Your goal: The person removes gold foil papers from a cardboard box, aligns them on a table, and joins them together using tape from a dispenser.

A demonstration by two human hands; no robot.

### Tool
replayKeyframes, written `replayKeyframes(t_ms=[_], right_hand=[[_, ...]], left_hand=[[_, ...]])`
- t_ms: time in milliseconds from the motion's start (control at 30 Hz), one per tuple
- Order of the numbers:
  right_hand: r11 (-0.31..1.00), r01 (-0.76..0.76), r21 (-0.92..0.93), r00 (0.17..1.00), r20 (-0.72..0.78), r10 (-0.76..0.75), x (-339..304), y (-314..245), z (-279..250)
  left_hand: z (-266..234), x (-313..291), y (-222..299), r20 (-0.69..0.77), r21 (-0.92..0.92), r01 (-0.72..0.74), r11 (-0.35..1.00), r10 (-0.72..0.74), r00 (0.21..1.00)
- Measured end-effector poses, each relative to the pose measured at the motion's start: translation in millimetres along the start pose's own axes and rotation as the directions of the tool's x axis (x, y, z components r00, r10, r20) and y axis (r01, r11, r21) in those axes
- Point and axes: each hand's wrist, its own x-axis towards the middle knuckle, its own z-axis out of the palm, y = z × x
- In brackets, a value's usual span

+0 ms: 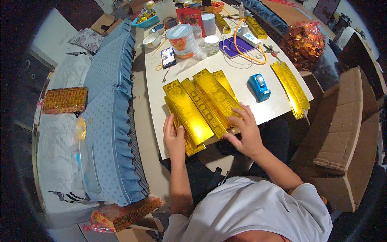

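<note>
Several shiny gold foil-paper bars point(187, 111), long and embossed with patterns, lie in a loose overlapping pile at the near edge of the white table point(262, 117). My left hand point(174, 139) is at the left side of the pile, its fingers stretched along the edge of the nearest bar. At the right side, my right hand point(246, 131) has its fingers spread, the tips at the end of another gold bar point(217, 97). Neither hand closes around a bar. A blue tape dispenser point(259, 87) stands to the right of the pile.
Flat gold sheets point(291, 88) lie along the table's right edge. Farther back are a phone point(168, 57), a large plastic tub point(180, 41), a purple box point(236, 47) and an orange cable point(234, 38). An open cardboard box point(338, 121) stands right; a blue sofa point(111, 109) is left.
</note>
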Motion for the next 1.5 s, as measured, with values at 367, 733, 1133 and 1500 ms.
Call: replayKeyframes(t_ms=[367, 733, 1133, 1500], right_hand=[[0.980, -0.116, 0.162, 0.993, 0.032, 0.113, 9, -17, 14], [0.896, -0.214, 0.389, 0.973, 0.004, 0.231, 8, -19, 10], [0.824, -0.236, 0.515, 0.971, 0.094, 0.219, -2, -23, 29], [0.986, -0.097, 0.137, 0.994, 0.063, 0.089, 0, -31, 10]], left_hand=[[29, -27, 41, 0.217, 0.569, -0.310, 0.762, 0.224, 0.950], [19, -23, 24, 0.079, 0.266, -0.130, 0.955, 0.113, 0.990], [27, -27, 46, 0.078, 0.487, -0.261, 0.833, 0.256, 0.963], [-12, -19, 33, -0.151, -0.007, -0.231, 0.973, 0.227, 0.962]])
